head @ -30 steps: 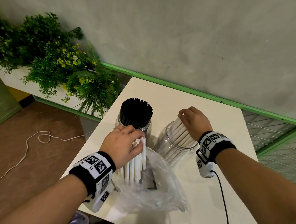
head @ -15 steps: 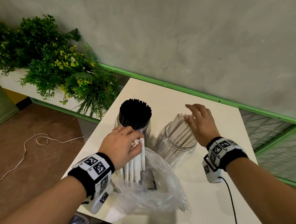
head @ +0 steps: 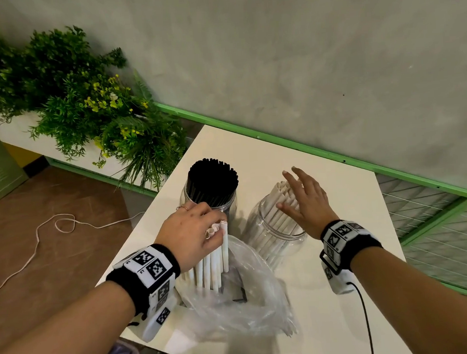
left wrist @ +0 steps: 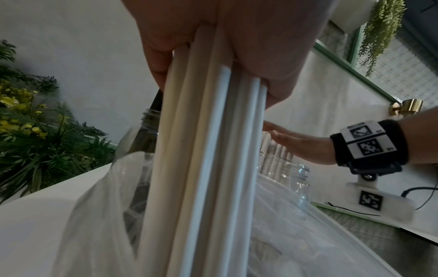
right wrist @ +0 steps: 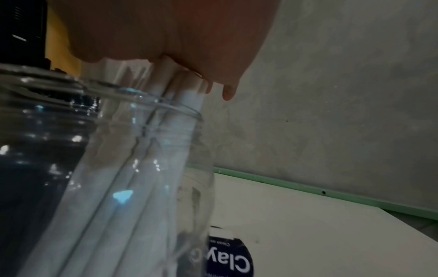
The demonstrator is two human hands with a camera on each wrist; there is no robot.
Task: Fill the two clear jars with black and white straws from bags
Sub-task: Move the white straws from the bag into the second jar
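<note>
The left hand (head: pixel 188 235), lower centre of the head view, is curled round a bunch of white straws (head: pixel 213 264) held upright, their lower ends inside a clear bag (head: pixel 252 300) that lies crumpled on the table (head: pixel 347 321). The right hand (head: pixel 308 202), right of centre, is spread flat, fingers straight, palm resting on the tops of the white straws that lean in the right jar (head: pixel 275 237). In the right wrist view those straws (right wrist: pixel 184 97) slant against the jar's rim (right wrist: pixel 166 110), touching the palm. The left jar (head: pixel 228 204), just behind the left hand, is packed with black straws (head: pixel 213 181) standing upright. Both jars stand mid-table, near each other. Green plants (head: pixel 84 110) fill the upper left; a white cord (head: pixel 37 240) lies on the floor at left.
</note>
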